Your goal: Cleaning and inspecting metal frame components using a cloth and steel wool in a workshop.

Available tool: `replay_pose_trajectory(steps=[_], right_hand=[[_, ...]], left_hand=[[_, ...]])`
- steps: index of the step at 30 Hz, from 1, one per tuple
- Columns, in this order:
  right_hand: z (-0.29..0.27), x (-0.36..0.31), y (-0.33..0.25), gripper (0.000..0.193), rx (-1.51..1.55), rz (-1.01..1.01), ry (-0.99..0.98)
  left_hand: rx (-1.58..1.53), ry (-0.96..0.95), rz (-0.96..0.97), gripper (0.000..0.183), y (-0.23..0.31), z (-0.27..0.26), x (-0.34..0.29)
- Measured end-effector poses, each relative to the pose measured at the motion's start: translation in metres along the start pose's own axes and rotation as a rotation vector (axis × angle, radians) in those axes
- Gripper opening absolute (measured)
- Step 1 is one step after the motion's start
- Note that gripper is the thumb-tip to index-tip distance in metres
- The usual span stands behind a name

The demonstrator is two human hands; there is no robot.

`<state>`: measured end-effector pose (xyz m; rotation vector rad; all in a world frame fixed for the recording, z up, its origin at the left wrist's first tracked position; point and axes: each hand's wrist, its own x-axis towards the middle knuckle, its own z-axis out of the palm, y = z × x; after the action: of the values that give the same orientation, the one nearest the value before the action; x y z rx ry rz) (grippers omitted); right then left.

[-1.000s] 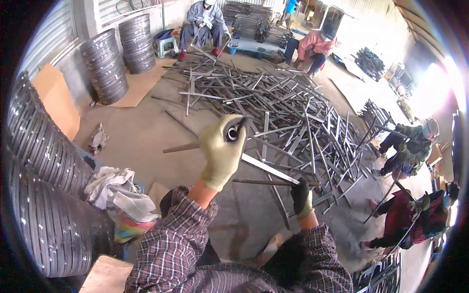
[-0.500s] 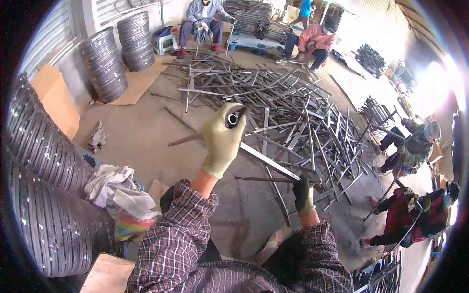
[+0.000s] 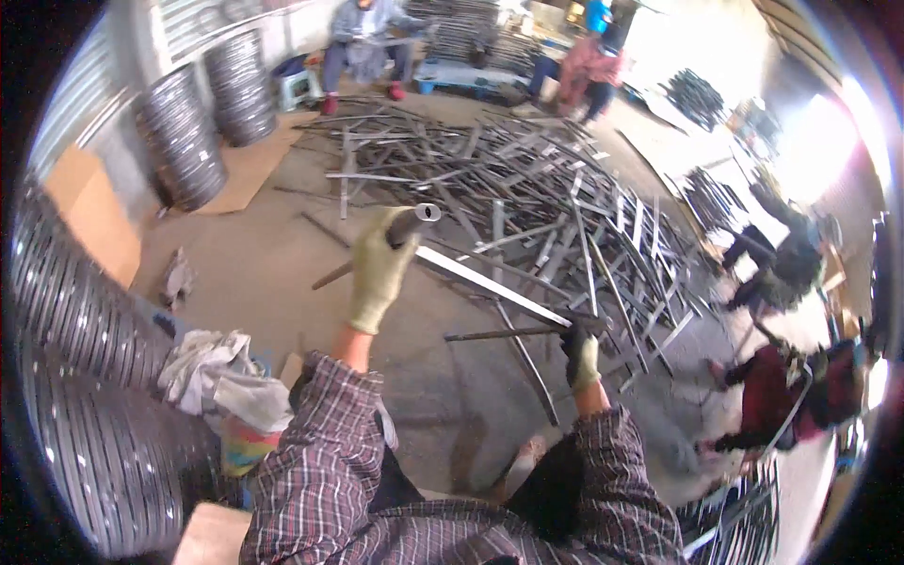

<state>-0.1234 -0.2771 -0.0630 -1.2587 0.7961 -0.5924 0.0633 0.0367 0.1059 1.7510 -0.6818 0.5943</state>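
Note:
My left hand (image 3: 381, 268), in a pale glove with a dark palm, is raised over the floor and closed around a metal tube (image 3: 427, 213). The tube's hollow end points up out of the fist. From below that fist a bright straight metal bar (image 3: 494, 287) slants down to my right hand (image 3: 582, 353). Dark-fingered and gloved, my right hand is closed at the bar's lower end. Whether tube and bar are one piece I cannot tell. A darker bar (image 3: 499, 333) passes close to my right fingers; contact is unclear.
A big heap of loose metal bars (image 3: 527, 179) covers the floor ahead. Ribbed dark stacks (image 3: 104, 443) stand at my left, beside a rumpled cloth (image 3: 221, 377). People sit around the heap, including one in red (image 3: 782, 405) at right and one in blue-grey (image 3: 367, 47) beyond it.
My left hand has tilted the tube, so its end shows more obliquely. Both hands still hold on. The whole view has shifted slightly, and the seated person at the back has moved their arms.

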Motion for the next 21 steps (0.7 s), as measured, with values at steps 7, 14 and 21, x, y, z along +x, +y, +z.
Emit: replay_pose_trajectory(steps=[7,14,21], right_hand=[[0.012,0.020,0.017,0.034,-0.060,-0.071,0.028],[0.017,0.003,0.008,0.035,-0.128,-0.072,-0.035],[0.014,0.003,0.008,0.043,-0.126,-0.045,0.003]], left_hand=[[-0.096,-0.006,-0.309,0.037,-0.065,-0.001,-0.004],[-0.038,-0.016,-0.268,0.034,-0.074,0.004,-0.001],[0.081,-0.042,-0.210,0.040,-0.050,0.008,0.000]])
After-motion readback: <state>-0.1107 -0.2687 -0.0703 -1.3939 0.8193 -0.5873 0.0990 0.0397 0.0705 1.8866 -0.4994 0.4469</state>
